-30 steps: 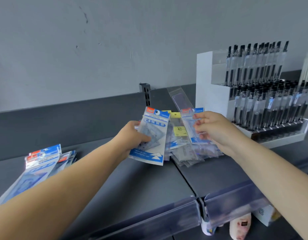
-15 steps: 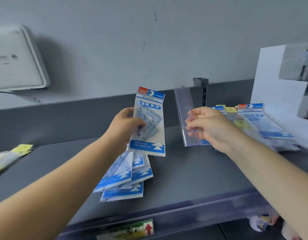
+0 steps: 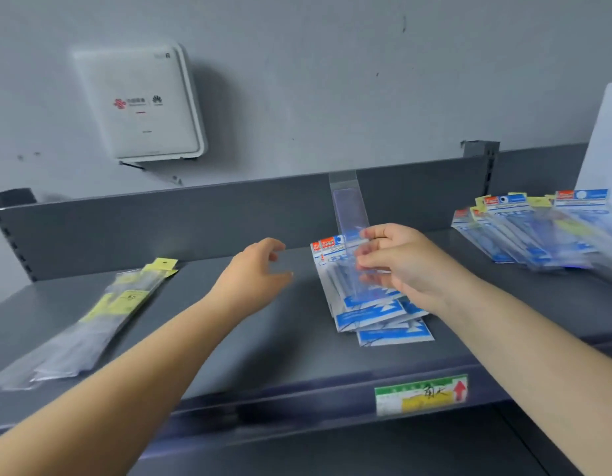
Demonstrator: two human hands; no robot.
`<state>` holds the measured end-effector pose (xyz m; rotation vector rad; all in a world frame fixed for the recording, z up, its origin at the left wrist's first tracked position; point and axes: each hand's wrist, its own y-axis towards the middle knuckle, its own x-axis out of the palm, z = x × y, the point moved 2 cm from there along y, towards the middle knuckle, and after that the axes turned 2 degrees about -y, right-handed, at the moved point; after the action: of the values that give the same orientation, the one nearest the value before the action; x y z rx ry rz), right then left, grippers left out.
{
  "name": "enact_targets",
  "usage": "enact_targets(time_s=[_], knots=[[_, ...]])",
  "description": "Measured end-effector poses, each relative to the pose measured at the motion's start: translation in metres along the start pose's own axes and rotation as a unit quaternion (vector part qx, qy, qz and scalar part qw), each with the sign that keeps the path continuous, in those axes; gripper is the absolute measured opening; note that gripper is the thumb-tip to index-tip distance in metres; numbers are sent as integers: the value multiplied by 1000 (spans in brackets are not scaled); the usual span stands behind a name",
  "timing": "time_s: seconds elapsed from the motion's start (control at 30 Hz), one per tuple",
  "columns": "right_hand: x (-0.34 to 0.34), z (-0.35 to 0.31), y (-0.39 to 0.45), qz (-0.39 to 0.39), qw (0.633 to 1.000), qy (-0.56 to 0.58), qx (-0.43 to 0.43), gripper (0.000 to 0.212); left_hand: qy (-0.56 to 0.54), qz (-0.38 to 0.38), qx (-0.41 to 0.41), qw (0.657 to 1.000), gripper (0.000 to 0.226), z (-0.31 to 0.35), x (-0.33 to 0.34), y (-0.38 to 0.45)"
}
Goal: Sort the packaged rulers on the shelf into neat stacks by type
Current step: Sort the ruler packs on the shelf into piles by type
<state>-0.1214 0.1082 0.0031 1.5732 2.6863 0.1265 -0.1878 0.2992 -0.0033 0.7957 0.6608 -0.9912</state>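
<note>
Where legible, Huawei-logo wall box [image 3: 139, 103]

- Shelf [image 3: 201, 338]: bare deck between yellow-tagged packs [image 3: 102, 314] at the left and blue-card stack [image 3: 373, 314] mid-shelf. Left hand [image 3: 253, 273] hovers over that gap, fingers loose, holding nothing.
- Right hand [image 3: 397, 266] sits over the blue-card stack, pinching a clear sleeve [image 3: 352, 221] that sticks up toward the back panel [image 3: 194, 221]; top access to the stack is blocked.
- Bare strip between the blue-card stack and the mixed pile [image 3: 538, 231] at the right.
- Back panel closes the rear; upright bracket [image 3: 480, 149] stands above its top edge.
- Front edge open; price label [image 3: 421, 395] on the lip.
</note>
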Motion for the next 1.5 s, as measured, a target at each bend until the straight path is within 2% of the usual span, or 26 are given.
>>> enact_targets(time_s=[0.17, 0.37, 0.63, 0.7, 0.8, 0.87, 0.97, 1.07, 1.17, 1.27, 1.37, 1.5], knots=[[59, 1, -1, -68, 997, 13, 15, 36, 173, 35, -1, 984, 43, -36, -41, -36], [144, 4, 3, -131, 991, 0, 23, 41, 264, 75, -57, 960, 42, -98, -94, -76], [262, 6, 14, -145, 989, -11, 14, 42, 282, 115, -72, 950, 41, -189, -174, -94], [286, 6, 21, -138, 990, -28, 16, 53, 280, 116, -60, 951, 40, -203, -187, -91], [305, 7, 30, -123, 981, -144, 32, 75, 271, 110, -37, 956, 39, -214, -196, -81], [305, 8, 32, -110, 975, -189, 29, 70, 268, 101, -14, 958, 40, -215, -195, -74], [292, 4, 30, -80, 968, -236, -17, 49, 277, 88, 28, 956, 40, -203, -186, -61], [269, -4, 24, -42, 925, -365, -92, 33, 289, 75, 71, 952, 40, -179, -171, -48], [236, -12, 14, 6, 838, -524, -153, 30, 293, 68, 100, 948, 38, -146, -150, -36], [193, -21, 1, 54, 761, -621, -178, 33, 297, 64, 129, 944, 39, -106, -125, -30], [147, -29, -13, 80, 711, -676, -173, 35, 291, 61, 160, 941, 39, -62, -95, -27], [81, -33, -30, 99, 670, -720, -153, 33, 280, 50, 193, 939, 40, -5, -51, -26]])
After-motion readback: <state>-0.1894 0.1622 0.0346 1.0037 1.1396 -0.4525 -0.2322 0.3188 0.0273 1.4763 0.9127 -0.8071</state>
